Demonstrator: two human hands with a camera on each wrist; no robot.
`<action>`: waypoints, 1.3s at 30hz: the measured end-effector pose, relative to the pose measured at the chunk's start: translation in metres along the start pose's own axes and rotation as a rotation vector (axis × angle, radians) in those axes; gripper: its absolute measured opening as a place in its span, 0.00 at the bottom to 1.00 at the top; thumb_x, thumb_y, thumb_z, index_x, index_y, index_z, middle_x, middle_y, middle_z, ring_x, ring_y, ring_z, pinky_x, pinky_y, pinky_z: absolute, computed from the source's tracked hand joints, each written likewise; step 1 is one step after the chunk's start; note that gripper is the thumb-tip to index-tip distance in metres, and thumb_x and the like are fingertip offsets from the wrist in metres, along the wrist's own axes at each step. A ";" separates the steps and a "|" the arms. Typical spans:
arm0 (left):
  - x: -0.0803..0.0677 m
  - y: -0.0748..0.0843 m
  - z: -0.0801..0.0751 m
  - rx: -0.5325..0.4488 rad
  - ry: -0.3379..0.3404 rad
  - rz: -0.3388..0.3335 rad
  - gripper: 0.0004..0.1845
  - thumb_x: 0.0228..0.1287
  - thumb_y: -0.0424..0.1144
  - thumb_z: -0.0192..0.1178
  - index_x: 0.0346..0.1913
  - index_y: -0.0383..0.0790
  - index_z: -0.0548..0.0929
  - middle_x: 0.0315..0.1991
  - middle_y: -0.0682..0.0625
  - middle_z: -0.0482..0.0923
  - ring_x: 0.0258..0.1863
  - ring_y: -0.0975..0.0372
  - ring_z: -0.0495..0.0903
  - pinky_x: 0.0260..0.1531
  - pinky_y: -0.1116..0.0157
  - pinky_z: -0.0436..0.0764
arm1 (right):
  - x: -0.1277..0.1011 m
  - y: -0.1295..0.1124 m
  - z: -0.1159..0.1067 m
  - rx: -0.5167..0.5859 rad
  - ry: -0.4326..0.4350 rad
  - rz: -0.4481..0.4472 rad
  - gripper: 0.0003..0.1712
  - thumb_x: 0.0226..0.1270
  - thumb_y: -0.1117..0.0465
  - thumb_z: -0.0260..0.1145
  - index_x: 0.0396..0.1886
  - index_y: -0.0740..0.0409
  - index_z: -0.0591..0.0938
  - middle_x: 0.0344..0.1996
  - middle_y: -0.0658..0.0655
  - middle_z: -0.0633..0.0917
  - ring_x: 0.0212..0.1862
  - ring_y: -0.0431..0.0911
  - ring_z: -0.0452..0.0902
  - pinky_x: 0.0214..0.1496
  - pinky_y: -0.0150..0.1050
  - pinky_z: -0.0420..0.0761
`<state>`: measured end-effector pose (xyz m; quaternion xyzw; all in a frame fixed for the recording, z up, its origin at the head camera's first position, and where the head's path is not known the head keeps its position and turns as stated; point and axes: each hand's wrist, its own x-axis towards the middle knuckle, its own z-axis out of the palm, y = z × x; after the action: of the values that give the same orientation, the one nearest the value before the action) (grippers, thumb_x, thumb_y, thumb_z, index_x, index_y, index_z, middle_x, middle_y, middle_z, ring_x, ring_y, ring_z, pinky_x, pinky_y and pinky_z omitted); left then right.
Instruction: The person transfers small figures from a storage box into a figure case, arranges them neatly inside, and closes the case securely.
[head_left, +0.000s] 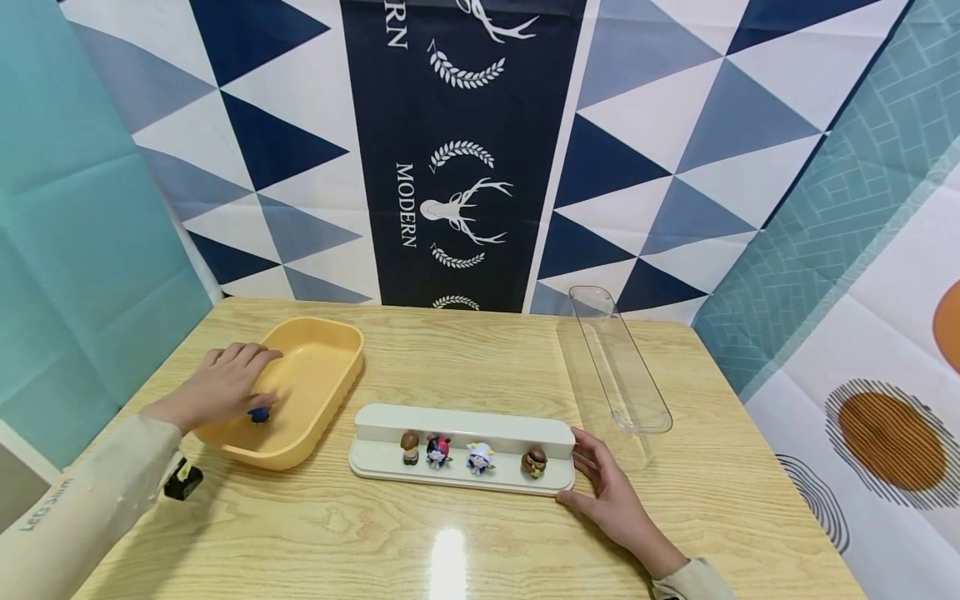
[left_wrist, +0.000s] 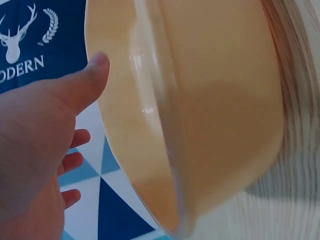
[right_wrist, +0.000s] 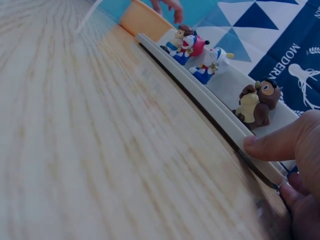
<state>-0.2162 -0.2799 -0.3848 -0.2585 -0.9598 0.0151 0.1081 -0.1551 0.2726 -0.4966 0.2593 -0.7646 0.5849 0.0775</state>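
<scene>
The left hand [head_left: 225, 383] reached into the yellow tub [head_left: 315, 367], its fingers bent down over a small blue piece [head_left: 259, 414] on the tub floor; I could not tell whether they pinched it. The right hand [head_left: 611, 492] gripped the right end of the white display stand [head_left: 465, 425], thumb on its front lip. Four small figurines [head_left: 480, 457] stood in a row on the stand. A clear plastic cover [head_left: 618, 362] lay behind on the wooden table [head_left: 480, 542], apart from both hands.
</scene>
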 end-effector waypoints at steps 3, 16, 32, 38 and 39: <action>-0.001 -0.005 0.003 -0.054 -0.053 -0.036 0.33 0.63 0.47 0.69 0.62 0.29 0.70 0.57 0.31 0.70 0.56 0.37 0.67 0.48 0.38 0.68 | 0.000 0.000 0.000 -0.010 0.003 0.003 0.51 0.48 0.82 0.73 0.72 0.71 0.59 0.62 0.78 0.68 0.62 0.31 0.68 0.63 0.26 0.69; -0.005 -0.009 0.015 -0.553 -0.116 -0.101 0.39 0.64 0.40 0.69 0.65 0.21 0.58 0.56 0.27 0.63 0.54 0.37 0.63 0.53 0.38 0.66 | -0.001 0.003 -0.001 -0.003 0.000 -0.011 0.51 0.48 0.82 0.73 0.72 0.72 0.59 0.62 0.78 0.68 0.62 0.31 0.68 0.63 0.26 0.69; -0.006 -0.013 0.043 -0.606 -0.168 -0.132 0.49 0.52 0.33 0.76 0.66 0.18 0.53 0.55 0.22 0.61 0.56 0.34 0.64 0.57 0.35 0.62 | -0.001 0.004 0.000 0.000 -0.005 -0.019 0.51 0.48 0.82 0.73 0.72 0.72 0.59 0.62 0.78 0.68 0.62 0.32 0.68 0.63 0.26 0.69; -0.004 -0.011 0.044 -0.603 -0.168 -0.154 0.47 0.46 0.22 0.75 0.64 0.19 0.54 0.51 0.23 0.67 0.52 0.35 0.69 0.56 0.35 0.67 | 0.000 0.004 0.000 -0.006 -0.001 -0.021 0.51 0.47 0.83 0.73 0.72 0.73 0.59 0.61 0.78 0.68 0.62 0.31 0.68 0.63 0.26 0.69; -0.004 -0.011 0.044 -0.600 -0.170 -0.157 0.46 0.46 0.21 0.74 0.64 0.19 0.54 0.50 0.24 0.69 0.51 0.35 0.71 0.55 0.36 0.68 | 0.000 0.005 0.000 -0.007 0.000 -0.023 0.51 0.47 0.83 0.73 0.72 0.73 0.59 0.61 0.78 0.68 0.62 0.31 0.68 0.63 0.27 0.69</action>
<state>-0.2281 -0.2903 -0.4274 -0.2017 -0.9441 -0.2553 -0.0527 -0.1574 0.2734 -0.5005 0.2678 -0.7637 0.5812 0.0853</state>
